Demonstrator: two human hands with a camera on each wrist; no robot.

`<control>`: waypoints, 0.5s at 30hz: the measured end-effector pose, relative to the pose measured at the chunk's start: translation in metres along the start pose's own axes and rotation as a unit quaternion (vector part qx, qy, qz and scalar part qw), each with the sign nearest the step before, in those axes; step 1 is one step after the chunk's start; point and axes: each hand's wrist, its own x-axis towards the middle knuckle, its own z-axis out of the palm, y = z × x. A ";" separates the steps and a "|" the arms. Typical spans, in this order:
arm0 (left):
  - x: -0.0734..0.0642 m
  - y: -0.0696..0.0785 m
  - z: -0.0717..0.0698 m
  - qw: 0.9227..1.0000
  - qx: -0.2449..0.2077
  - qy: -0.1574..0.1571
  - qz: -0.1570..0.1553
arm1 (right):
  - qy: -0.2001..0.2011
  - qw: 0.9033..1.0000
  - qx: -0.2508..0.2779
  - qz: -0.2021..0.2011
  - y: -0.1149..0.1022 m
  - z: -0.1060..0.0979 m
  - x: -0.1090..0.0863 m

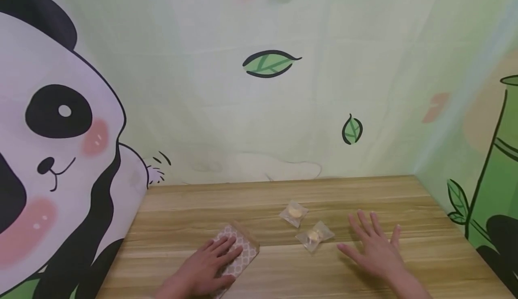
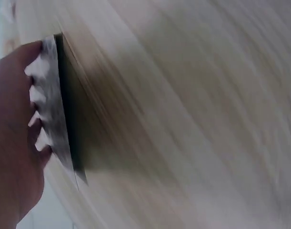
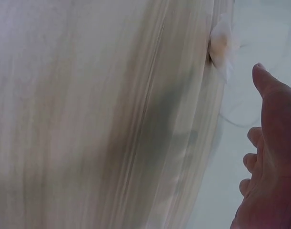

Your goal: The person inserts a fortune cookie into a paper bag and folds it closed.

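My left hand (image 1: 208, 265) lies over a flat paper packet (image 1: 243, 259), its fingers stretched across the printed face. The packet has a pale lattice pattern and a plain brown end. In the left wrist view the fingertips touch the packet's pale face (image 2: 55, 109), and a dark edge shows along its side. My right hand (image 1: 376, 249) hovers with spread fingers, holding nothing. To its left lie two small clear wrappers, each with a round pale yellow piece inside: a nearer one (image 1: 314, 236) and a farther one (image 1: 295, 212).
The wood-grain tabletop (image 1: 182, 213) meets a pale green cloth backdrop (image 1: 202, 110) along its far edge. A large printed panda (image 1: 64, 168) fills the left side; printed bamboo (image 1: 495, 195) stands on the right.
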 end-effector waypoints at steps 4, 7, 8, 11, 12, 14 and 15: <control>-0.002 -0.002 -0.002 0.999 0.027 0.012 0.034 | -0.007 1.000 0.007 0.000 -0.003 0.003 0.000; 0.002 0.006 -0.003 0.998 0.004 0.057 0.003 | -0.007 1.000 0.008 -0.001 -0.005 0.005 0.001; 0.005 0.010 -0.002 0.997 -0.011 0.075 -0.023 | -0.004 1.000 0.007 -0.001 -0.005 0.006 0.002; 0.016 0.025 0.003 0.986 -0.067 0.105 -0.112 | -0.001 1.000 0.000 -0.002 -0.007 0.005 0.003; 0.019 0.030 0.006 0.982 -0.075 0.108 -0.138 | -0.001 1.000 0.000 -0.003 -0.008 0.004 0.003; 0.023 0.037 0.012 0.976 -0.080 0.109 -0.172 | -0.001 1.000 -0.002 -0.008 -0.011 0.003 0.004; 0.024 0.040 0.014 0.975 -0.079 0.107 -0.178 | 0.003 1.000 -0.002 -0.013 -0.012 0.002 0.005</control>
